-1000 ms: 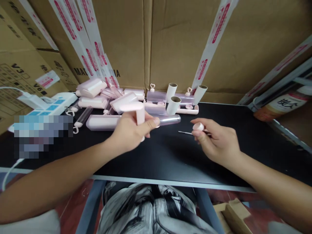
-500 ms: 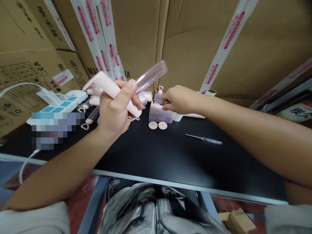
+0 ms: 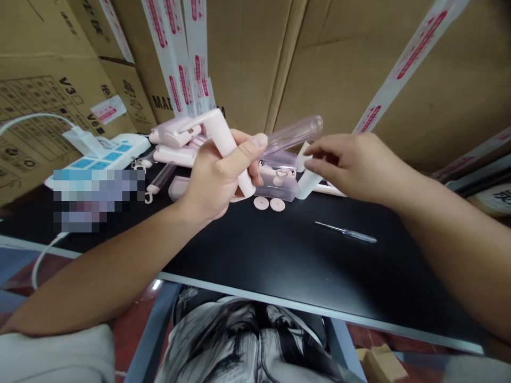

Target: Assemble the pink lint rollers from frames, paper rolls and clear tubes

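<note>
My left hand (image 3: 223, 175) is closed around a pale pink L-shaped plastic handle (image 3: 225, 139). A clear pinkish tube (image 3: 293, 135) sticks out to the right from the same grip, its inner end hidden by the fingers. Near a white cylinder (image 3: 302, 155), my right hand (image 3: 355, 165) hovers with thumb and fingers apart and nothing visible between them. Just left of it, a small heart-shaped loop piece (image 3: 282, 176) rests on a translucent pink plastic housing (image 3: 275, 189). Two pale pink discs (image 3: 261, 203) lie in front of the housing.
A clear-handled screwdriver (image 3: 353, 235) lies on the black table (image 3: 255, 255). More pink plastic parts (image 3: 175, 133) are piled at the back left, beside a white power strip (image 3: 120, 151) with a plug and cable. Cardboard boxes (image 3: 247, 64) stand behind the table.
My right hand has moved right, off the housing, and its fingers have spread. My left hand has shifted right with the handle and tube, which now slants lower. The heart-shaped piece now shows on the housing.
</note>
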Demonstrator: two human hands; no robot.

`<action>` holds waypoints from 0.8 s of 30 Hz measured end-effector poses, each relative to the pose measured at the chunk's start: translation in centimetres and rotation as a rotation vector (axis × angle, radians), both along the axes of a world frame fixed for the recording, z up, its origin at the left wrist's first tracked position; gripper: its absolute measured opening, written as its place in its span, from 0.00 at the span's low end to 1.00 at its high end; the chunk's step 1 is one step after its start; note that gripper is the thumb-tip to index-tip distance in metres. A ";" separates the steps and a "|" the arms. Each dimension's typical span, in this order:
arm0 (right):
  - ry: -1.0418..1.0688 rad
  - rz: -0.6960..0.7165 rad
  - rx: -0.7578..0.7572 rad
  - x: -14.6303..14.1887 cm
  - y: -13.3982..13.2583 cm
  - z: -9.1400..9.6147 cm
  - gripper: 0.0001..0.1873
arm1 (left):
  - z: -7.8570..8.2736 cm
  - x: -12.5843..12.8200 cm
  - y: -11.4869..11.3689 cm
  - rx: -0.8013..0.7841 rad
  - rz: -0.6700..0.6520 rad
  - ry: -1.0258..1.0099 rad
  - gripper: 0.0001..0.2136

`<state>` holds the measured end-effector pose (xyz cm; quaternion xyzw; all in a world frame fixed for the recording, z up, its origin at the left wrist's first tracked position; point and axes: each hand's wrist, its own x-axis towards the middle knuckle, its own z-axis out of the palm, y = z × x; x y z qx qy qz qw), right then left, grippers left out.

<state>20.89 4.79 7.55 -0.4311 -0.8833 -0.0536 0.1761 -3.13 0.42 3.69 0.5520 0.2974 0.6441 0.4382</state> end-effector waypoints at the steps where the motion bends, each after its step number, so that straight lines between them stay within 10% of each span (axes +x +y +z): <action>1: -0.014 0.028 0.025 0.4 -0.5 -0.5 0.15 | 0.0 0.1 0.0 -0.022 -0.005 0.012 0.14; 12: -0.463 0.071 0.085 -3.9 3.7 -2.7 0.10 | -0.2 0.1 0.0 -0.055 0.010 0.050 0.14; 24: -0.171 -0.083 0.167 -0.8 1.9 -0.8 0.16 | 0.3 -0.1 0.0 -0.120 -0.071 0.007 0.14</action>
